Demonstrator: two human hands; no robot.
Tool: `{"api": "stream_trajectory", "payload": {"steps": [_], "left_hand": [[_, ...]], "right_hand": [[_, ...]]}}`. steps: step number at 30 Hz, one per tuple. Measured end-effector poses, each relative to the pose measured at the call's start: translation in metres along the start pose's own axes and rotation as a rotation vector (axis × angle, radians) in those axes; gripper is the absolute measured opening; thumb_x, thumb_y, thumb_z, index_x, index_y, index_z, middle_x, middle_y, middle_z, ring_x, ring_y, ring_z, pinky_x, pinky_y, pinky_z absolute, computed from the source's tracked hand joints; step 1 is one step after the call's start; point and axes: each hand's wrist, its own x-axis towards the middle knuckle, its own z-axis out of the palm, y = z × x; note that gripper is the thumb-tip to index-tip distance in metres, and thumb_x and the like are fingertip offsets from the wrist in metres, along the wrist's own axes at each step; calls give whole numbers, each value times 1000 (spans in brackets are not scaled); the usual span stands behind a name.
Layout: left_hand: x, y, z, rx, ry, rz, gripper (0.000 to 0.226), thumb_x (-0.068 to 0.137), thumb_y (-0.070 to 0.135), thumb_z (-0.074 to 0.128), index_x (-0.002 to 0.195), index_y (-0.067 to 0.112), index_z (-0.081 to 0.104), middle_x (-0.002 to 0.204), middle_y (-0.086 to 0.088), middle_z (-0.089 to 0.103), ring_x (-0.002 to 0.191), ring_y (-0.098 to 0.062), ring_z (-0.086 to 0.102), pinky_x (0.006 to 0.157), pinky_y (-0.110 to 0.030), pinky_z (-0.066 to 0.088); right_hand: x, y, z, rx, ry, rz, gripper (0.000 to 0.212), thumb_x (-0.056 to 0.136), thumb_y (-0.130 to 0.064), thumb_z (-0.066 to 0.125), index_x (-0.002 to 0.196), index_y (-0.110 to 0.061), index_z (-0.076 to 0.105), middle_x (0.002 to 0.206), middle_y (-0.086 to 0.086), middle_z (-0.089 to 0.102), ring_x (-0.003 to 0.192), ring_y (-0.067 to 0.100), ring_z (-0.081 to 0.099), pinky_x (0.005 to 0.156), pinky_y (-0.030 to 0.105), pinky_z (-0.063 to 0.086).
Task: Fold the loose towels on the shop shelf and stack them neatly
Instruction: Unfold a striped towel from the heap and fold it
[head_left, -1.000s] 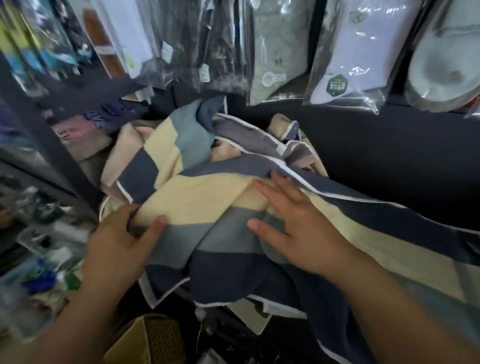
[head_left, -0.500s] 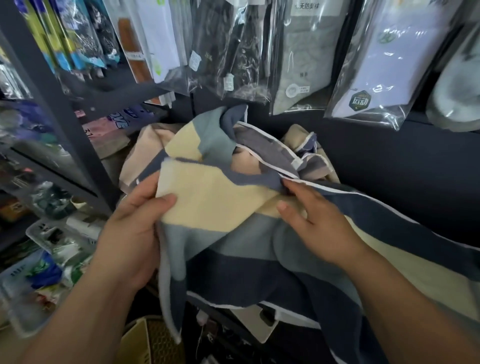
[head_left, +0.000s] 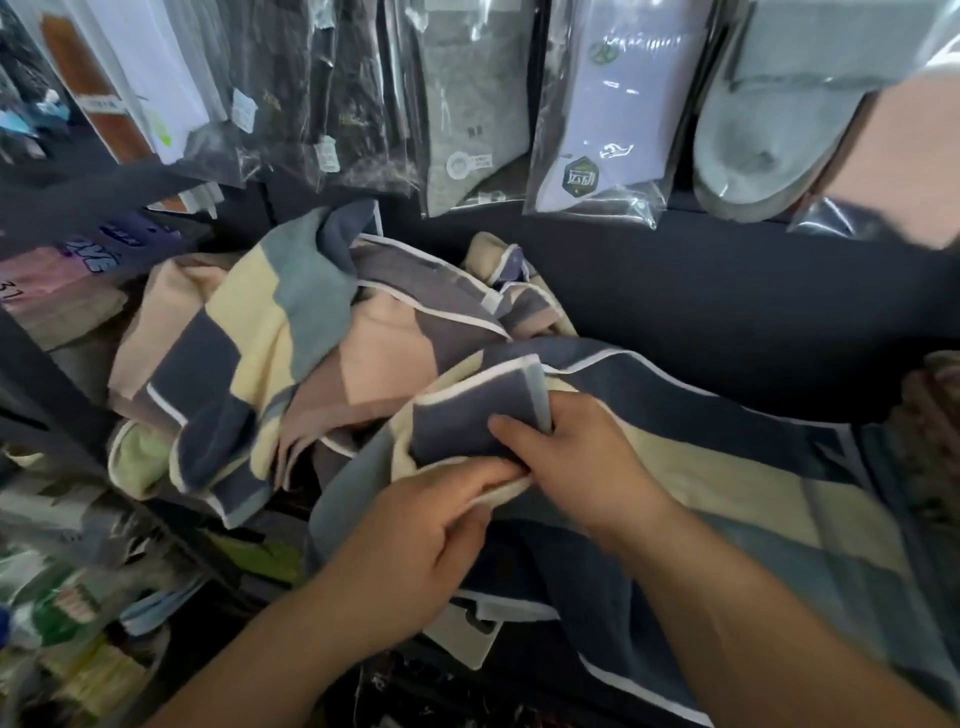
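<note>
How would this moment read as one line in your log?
step: folding | left hand: gripping striped towel edge | right hand: pinching folded corner | loose towel pile: unfolded behind

Left hand (head_left: 415, 540): fingers curled, thumb pressed against them in a pinch, forearm rising from lower left.
Right hand (head_left: 576, 462): fingers bent, gripping, touching the left fingertips; forearm enters from lower right.

One cam, on my head. Looks fwd and down, close over the shelf (head_left: 727, 322) and my hands.

Loose towel heap (head_left: 291, 364) on shelf, left of spread towel (head_left: 727, 467).
</note>
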Motion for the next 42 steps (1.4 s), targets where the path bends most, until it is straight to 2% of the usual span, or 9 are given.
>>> {"api": "stream_trajectory", "payload": {"steps": [4,8,13,22,26,30,33,37,42], "left_hand": [[-12,-11,-9,183,107,-176,44,79,37,83,106,48,50,96,29,62,92,9,59,69,-8,44],[-26,-16,-32,372,176,-263,21,75,26,76,73,25,55,66,10,53,63,-6,54,51,-32,46],[-53,-22,-73,183,231,-539,24,83,4,69,73,21,56,62,-3,50,53,-13,50,52,-29,36],[-46,6,-130,-289,859,-643,24,101,9,50,86,19,67,75,-6,61,75,-25,55,65,-39,44],[-38,40,-138,-374,796,-603,45,98,8,55,60,25,71,60,-5,59,61,-18,58,64,-35,36],[-26,59,-120,-349,603,-608,27,92,12,64,66,12,69,77,-24,65,72,-24,60,73,-39,40],[-10,73,-95,-469,622,-672,39,88,9,66,64,37,79,80,4,77,79,-14,73,88,-43,52],[21,102,-54,-542,239,-571,20,59,22,79,58,42,77,78,9,77,74,-3,72,88,-43,53],[60,115,6,-626,-159,-348,9,93,19,69,86,20,74,81,8,70,77,-2,64,77,-16,47]], "right_hand": [[12,-10,0,654,15,282,13,99,-19,61,98,-19,73,90,3,78,95,25,72,95,47,54],[38,-48,2,925,65,254,19,102,-20,57,116,-15,69,107,9,75,106,26,69,101,47,53],[73,-96,13,1319,-29,213,20,105,-23,51,110,-11,67,109,10,72,114,31,66,105,58,48],[117,-120,58,1080,45,137,13,104,-27,56,98,-26,67,99,8,73,108,34,69,101,58,51],[122,-111,50,976,77,95,11,104,-26,55,98,-29,65,95,3,73,93,21,71,83,40,60],[111,-88,30,852,102,69,13,103,-28,56,100,-29,68,109,7,74,106,27,71,95,50,57],[97,-60,1,798,142,124,15,104,-28,54,98,-26,68,104,5,75,99,27,72,86,49,61],[82,-22,-51,808,221,288,15,102,-30,58,105,-18,66,97,13,76,82,32,75,68,50,62],[68,20,-122,838,481,350,25,101,-22,60,117,-4,66,86,12,74,67,25,73,58,35,59]]}}
